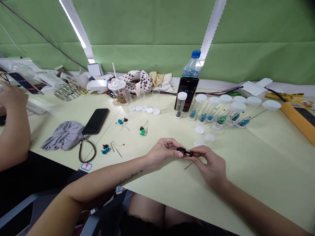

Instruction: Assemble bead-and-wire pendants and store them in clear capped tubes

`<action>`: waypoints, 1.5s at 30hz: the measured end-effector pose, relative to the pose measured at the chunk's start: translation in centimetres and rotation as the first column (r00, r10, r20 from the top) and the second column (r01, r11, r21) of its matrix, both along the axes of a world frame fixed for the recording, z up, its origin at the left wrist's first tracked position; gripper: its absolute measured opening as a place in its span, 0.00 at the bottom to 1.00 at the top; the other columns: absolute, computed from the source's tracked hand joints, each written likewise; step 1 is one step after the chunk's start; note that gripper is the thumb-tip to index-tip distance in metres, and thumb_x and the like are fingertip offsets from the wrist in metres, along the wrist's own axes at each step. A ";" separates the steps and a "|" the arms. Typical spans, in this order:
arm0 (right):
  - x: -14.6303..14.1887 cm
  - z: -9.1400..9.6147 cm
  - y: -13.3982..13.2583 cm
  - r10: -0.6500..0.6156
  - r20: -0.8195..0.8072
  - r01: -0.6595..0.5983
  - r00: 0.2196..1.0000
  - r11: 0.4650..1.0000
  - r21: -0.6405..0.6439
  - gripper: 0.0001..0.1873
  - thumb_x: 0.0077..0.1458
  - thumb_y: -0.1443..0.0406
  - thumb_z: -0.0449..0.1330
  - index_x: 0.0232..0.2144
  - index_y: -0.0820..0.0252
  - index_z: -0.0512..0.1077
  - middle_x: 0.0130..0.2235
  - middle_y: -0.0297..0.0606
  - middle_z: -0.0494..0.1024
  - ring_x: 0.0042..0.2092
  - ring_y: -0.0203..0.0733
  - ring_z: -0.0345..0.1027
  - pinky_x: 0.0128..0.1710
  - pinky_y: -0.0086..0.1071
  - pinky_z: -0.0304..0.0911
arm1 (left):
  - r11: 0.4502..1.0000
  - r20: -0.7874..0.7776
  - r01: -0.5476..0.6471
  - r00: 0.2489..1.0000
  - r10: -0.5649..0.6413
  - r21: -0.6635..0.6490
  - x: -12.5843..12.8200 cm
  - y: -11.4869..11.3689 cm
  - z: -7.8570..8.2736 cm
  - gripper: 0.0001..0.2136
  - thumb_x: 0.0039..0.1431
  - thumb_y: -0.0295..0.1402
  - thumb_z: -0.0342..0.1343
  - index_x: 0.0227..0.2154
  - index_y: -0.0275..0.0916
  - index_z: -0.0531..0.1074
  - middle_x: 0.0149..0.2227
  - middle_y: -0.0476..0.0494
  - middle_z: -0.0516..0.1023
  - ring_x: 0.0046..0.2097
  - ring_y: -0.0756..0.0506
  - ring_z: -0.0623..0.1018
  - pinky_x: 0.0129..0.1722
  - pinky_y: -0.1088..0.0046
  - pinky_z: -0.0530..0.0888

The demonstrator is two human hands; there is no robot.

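Note:
Over the table's front part, my left hand [168,150] pinches one end of a small black fitting [181,150], whose exact kind I cannot make out. Thin metal rods also stick out from between its fingers. At the fitting's other end, a black knob-like piece is gripped by the fingertips of my right hand [212,164]. A thin metal rod [188,166] shows just below the right fingers; whether it is held or lies on the table, I cannot tell. To the left lie small sets of parts: a green piece [142,131] and blue pieces [105,150], with black knobs and bent metal keys.
Capped clear tubes [222,113] holding coloured parts stand at the back right, beside a phone [187,93] leaning on a bottle [192,67]. Loose white caps [199,130] lie before them. Leftward are another phone [95,121], a grey cloth [62,135] and a co-worker's arm [13,124].

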State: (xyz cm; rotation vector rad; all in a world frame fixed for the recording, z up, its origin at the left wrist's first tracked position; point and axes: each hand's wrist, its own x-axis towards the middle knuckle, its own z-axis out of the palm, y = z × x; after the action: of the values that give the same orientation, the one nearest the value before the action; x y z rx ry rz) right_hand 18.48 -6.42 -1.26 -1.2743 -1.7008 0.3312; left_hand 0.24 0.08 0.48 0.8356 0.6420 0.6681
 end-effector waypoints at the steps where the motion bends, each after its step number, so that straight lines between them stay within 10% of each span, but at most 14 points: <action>1: 0.0 0.1 0.0 0.017 -0.004 -0.017 1.000 1.000 0.010 0.03 0.58 0.65 0.60 0.36 0.53 0.70 0.31 0.33 0.78 0.29 0.38 0.73 0.30 0.32 0.70 | 1.000 0.003 0.004 1.000 -0.004 0.001 0.0 0.0 0.0 0.17 0.33 0.31 0.73 0.27 0.32 0.73 0.30 0.41 0.81 0.33 0.46 0.80 0.44 0.64 0.73; 45: -0.1 0.5 0.3 0.090 -0.153 -0.113 0.984 0.982 -0.150 0.12 0.56 0.55 0.61 0.28 0.56 0.71 0.23 0.30 0.76 0.22 0.35 0.71 0.22 0.26 0.68 | 0.999 -0.005 0.019 1.000 -0.019 0.050 -0.1 0.0 0.2 0.13 0.36 0.29 0.71 0.26 0.32 0.74 0.29 0.43 0.81 0.31 0.48 0.79 0.40 0.70 0.74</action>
State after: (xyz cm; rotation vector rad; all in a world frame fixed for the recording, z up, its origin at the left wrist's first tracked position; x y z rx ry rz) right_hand 18.42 -6.15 -0.76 -1.2463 -1.6432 0.6161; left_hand 0.09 0.11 0.69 0.8890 0.6227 0.6677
